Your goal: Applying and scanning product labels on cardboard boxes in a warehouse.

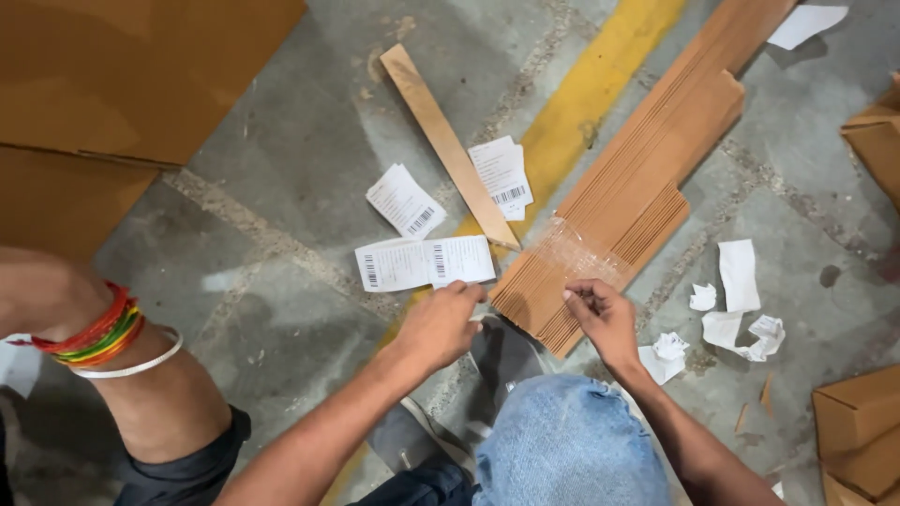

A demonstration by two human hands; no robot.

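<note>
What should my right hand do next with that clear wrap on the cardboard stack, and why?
Probably keep peeling. The right hand pinches the near edge of the clear plastic wrap, which lies crumpled across the stack of cardboard strips. The left hand rests at the stack's near corner, able to steady it.

You are looking at a grey concrete floor [281,122] with a yellow line [581,103]. A stack of flat cardboard [647,178], a cardboard strip [441,141], white labels [424,262] and crumpled paper scraps [741,309] are lying on it.
</note>
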